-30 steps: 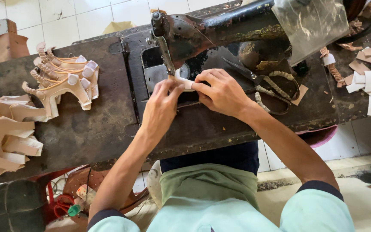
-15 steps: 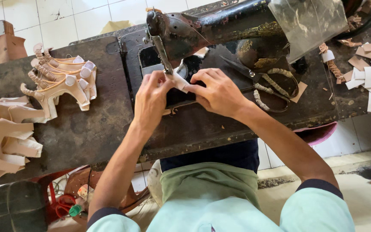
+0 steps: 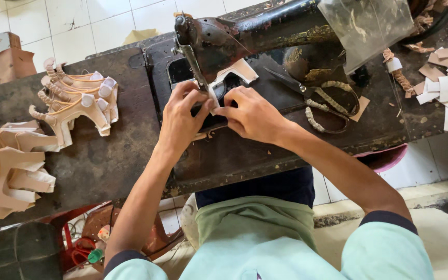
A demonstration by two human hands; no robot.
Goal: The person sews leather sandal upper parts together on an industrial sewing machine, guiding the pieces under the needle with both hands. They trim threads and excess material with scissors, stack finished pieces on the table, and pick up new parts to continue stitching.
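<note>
Right now both hands sit at the needle of the old black sewing machine [image 3: 265, 36]: the left hand [image 3: 180, 122] and the right hand [image 3: 252, 116] each have their fingers pressed together, pinching a pale cut shoe-upper piece [image 3: 234, 72] that lies on the machine bed, running under the presser foot and out behind it. Fingertips are very near the needle bar [image 3: 193, 57]; if the machine starts while they crowd in like that, I'd judge a pricked finger likely, or the thin piece could skew and the seam would wander off its edge. Scissors [image 3: 320, 101] lie open-bladed just beside the right wrist, so a careless sweep might catch them. Stacks of stitched tan uppers [image 3: 73, 101] rest well apart on the left of the table [image 3: 105, 161]. Compared with half a second ago, the hands have barely shifted, though the pale piece now shows further out behind the needle, and the left fingers sit a little closer to the foot
</note>
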